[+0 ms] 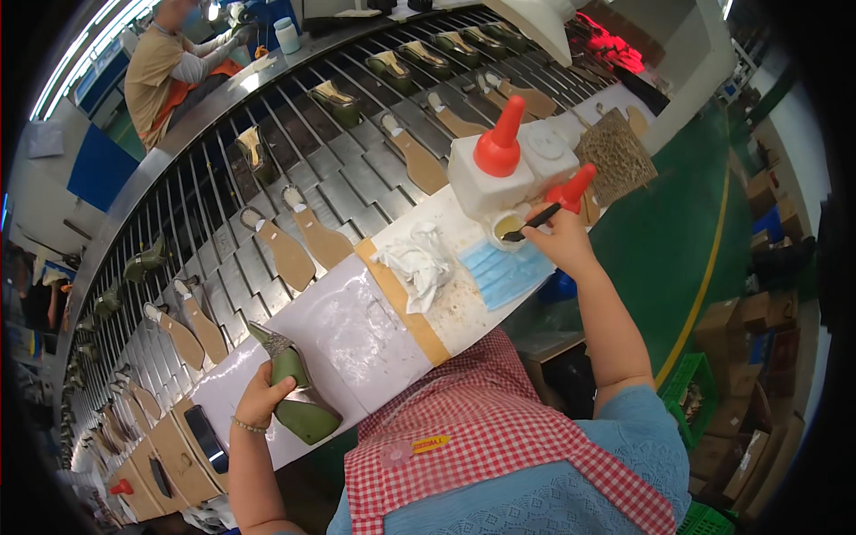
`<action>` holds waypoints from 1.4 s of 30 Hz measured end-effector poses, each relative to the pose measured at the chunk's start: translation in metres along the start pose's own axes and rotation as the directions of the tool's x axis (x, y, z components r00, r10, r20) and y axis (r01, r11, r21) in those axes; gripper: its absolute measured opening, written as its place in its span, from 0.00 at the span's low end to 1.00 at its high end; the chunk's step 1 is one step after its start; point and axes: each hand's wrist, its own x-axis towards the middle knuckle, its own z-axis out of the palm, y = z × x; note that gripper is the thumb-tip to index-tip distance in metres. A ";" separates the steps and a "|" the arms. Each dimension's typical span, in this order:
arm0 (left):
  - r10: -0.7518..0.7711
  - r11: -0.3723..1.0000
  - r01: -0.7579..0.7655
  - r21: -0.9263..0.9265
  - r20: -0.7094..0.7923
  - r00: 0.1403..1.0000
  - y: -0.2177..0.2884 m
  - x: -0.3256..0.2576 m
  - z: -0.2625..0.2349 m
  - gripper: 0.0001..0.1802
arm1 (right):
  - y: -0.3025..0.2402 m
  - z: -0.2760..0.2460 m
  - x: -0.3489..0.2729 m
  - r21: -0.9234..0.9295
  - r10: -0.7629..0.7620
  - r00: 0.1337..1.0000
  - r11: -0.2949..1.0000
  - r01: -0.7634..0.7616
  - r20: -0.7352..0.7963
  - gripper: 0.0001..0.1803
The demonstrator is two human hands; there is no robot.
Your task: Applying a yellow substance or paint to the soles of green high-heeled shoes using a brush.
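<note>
My left hand (pixel 259 398) is closed round a green shoe (pixel 303 412) with a pointed toe, holding it over the pale work board (pixel 350 328). At the right, my right hand (pixel 565 239) pinches a dark-handled brush (pixel 541 217). The brush's tip is at the mouth of a small white jar (pixel 507 226) with yellowish liquid in it. A blue face mask (pixel 505 271) lies just in front of the jar. To its left is a crumpled white cloth (pixel 417 264).
White bottles with red nozzle caps (pixel 499 147) stand behind the jar. A slatted metal conveyor (pixel 357 192) curves past, carrying tan insoles (pixel 416 159) and several green shoes (pixel 335 100). A dark phone (pixel 206 437) lies at the left. Across the conveyor sits another person (pixel 169 76).
</note>
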 end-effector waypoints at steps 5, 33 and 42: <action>0.306 0.857 -0.305 -0.415 -0.067 0.950 0.005 0.000 0.020 0.41 | 0.012 -0.008 -0.013 0.577 0.213 0.977 0.795 -0.189 0.028 0.11; 0.825 0.480 -0.836 0.266 -0.462 0.326 -0.024 0.041 0.183 0.30 | -0.158 0.049 -0.090 0.822 -0.294 0.861 0.527 -0.215 0.414 0.12; 0.834 0.478 -0.836 0.269 -0.439 0.335 -0.026 0.034 0.176 0.28 | -0.170 0.072 -0.099 0.720 -0.384 0.812 0.691 -0.064 0.440 0.10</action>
